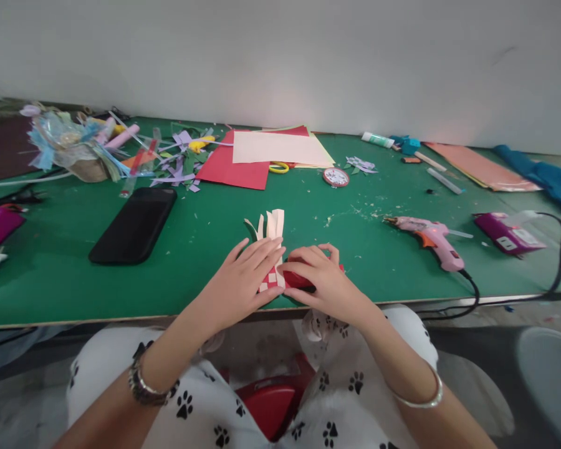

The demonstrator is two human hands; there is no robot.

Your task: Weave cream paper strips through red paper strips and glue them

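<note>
A small woven piece of red and cream paper strips point(270, 279) lies at the near edge of the green table, its loose cream ends point(275, 223) pointing away from me. Across it, my left hand point(247, 277) rests with fingers stretched out and flat, the thumb along the near edge. My right hand point(320, 277) is curled over the red paper strips point(300, 275) on the weave's right side, fingers and thumb closed on them. Both hands' fingertips nearly meet over the weave. Part of the red strips is hidden under my right hand.
Red and cream paper sheets point(236, 168) lie at the back, beside purple paper scraps point(180, 156). A black phone point(133, 226) is on the left. To the right are a pink glue gun point(430, 236) with a cable and a purple box point(508, 234).
</note>
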